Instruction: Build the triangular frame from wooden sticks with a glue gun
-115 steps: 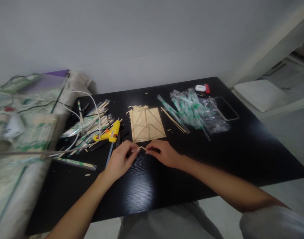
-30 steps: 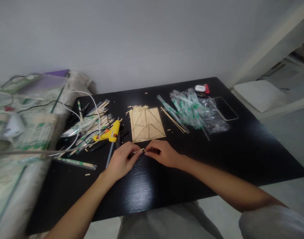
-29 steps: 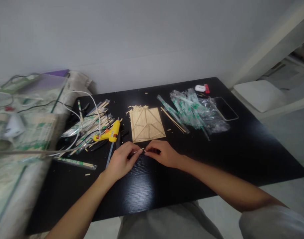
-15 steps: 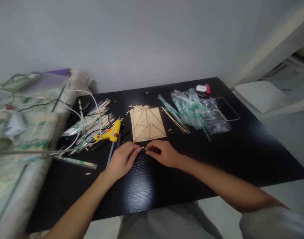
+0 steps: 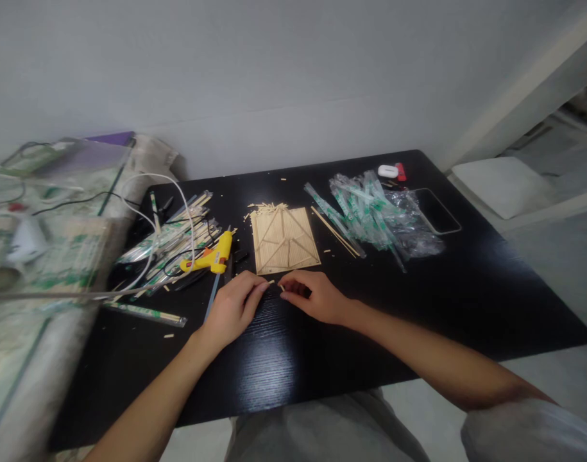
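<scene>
My left hand (image 5: 233,307) and my right hand (image 5: 312,297) rest close together on the black table (image 5: 466,301), both pinched shut. A short stub of thin wooden stick (image 5: 271,282) pokes out of my left fingertips; another small pale stick piece (image 5: 282,287) shows at my right fingertips. Just beyond my hands lies a flat panel of glued wooden sticks (image 5: 283,239) with diagonal sticks on top. A yellow glue gun (image 5: 211,256) lies to the left of the panel.
A heap of wrapped and bare chopsticks with white and black cables (image 5: 170,234) sits at the left. Clear green-printed wrappers (image 5: 374,215) pile at the right, beside loose sticks (image 5: 335,232), a phone (image 5: 437,210) and a white earbud case (image 5: 387,171). A cluttered glass surface (image 5: 43,256) adjoins the left edge.
The thin stick spanned both hands earlier; now only short stubs show at each hand's fingertips. My hands have stayed in place.
</scene>
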Available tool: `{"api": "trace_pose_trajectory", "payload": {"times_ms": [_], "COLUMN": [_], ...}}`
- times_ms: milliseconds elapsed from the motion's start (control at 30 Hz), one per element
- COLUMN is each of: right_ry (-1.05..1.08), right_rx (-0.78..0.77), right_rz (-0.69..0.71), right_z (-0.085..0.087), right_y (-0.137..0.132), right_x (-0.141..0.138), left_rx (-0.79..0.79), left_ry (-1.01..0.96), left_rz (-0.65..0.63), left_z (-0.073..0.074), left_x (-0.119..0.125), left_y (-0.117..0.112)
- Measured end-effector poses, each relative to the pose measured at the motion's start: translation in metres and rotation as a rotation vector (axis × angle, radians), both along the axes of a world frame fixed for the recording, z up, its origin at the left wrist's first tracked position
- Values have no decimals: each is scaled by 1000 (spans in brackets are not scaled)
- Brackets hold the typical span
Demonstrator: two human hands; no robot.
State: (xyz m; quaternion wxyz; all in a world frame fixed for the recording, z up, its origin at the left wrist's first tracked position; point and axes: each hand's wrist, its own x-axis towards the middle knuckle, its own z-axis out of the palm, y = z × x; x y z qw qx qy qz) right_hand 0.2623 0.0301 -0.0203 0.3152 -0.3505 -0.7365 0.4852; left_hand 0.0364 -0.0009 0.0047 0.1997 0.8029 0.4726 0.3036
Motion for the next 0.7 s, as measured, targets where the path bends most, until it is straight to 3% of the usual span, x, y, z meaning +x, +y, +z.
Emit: {"api": "trace_pose_trajectory", "payload": {"times_ms": [700], "right_ry": [1], "right_rx": [0], "right_rz": [16], "right_z": [-2], "right_y": [0], "right_x": [1], "left_rx": [-27], "left_ry": [-16], "left_rz": [3], "left_z": [-5], "left_x": [0], "left_y": [1]}}
